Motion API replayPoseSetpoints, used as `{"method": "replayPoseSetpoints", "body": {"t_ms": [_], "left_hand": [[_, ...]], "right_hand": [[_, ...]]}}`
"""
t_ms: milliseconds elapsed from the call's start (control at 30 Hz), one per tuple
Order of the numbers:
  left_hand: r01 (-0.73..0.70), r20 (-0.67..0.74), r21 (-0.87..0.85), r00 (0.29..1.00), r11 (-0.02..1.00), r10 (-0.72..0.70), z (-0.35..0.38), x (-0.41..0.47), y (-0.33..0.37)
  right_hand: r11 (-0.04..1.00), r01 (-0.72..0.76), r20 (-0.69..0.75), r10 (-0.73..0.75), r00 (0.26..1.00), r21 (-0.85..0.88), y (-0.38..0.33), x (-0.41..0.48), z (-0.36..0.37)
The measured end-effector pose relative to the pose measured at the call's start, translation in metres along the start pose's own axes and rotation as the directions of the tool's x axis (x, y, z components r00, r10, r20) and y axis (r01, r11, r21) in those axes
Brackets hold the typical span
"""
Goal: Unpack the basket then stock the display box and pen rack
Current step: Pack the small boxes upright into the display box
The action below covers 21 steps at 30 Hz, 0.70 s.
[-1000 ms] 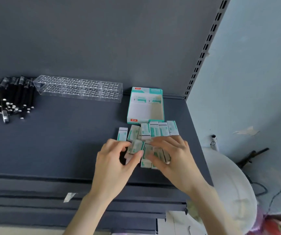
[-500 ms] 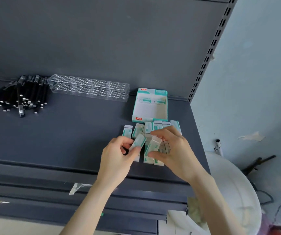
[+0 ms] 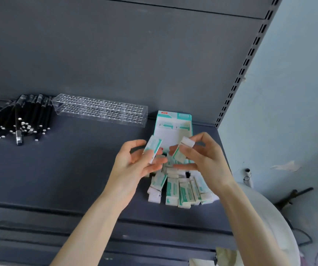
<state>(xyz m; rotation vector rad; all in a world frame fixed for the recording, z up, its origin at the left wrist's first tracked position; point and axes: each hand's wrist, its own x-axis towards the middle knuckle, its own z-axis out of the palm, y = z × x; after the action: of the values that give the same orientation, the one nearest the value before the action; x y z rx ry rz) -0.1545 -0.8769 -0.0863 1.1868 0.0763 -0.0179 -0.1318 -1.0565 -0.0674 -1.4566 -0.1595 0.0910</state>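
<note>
In the head view, your left hand [image 3: 133,164] pinches one eraser [image 3: 153,150] between thumb and fingers. Your right hand [image 3: 204,160] pinches a second eraser [image 3: 183,150] the same way. Both are held up just in front of the display box [image 3: 173,129], which sits open at the back of the shelf [image 3: 68,169]. The pile of erasers [image 3: 179,191] lies under your hands. Turn each one to line up with the box, then set it in flat against a wall. Go one hand at a time so they do not bump. The pen rack [image 3: 100,112] and pens [image 3: 20,120] sit on the left.
</note>
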Motion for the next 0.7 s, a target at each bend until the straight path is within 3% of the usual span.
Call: {"method": "replayPoseSetpoints", "body": {"t_ms": [267,433,700], "left_hand": [[0.212,0.128,0.117,0.966,0.970,-0.226,-0.008,0.072,0.016],[0.192,0.200,0.273,0.947,0.943,-0.251,-0.011,0.105,0.018],[0.155,0.232,0.269,0.947,0.951,-0.220,-0.014,0.135,0.009]], "right_hand": [[0.905,0.034,-0.076,-0.073,0.994,-0.423,0.012,0.058,0.011],[0.881,0.112,-0.009,-0.130,0.991,-0.460,0.014,0.075,0.013],[0.838,0.036,-0.040,-0.068,0.997,-0.545,0.017,0.096,0.004]]}}
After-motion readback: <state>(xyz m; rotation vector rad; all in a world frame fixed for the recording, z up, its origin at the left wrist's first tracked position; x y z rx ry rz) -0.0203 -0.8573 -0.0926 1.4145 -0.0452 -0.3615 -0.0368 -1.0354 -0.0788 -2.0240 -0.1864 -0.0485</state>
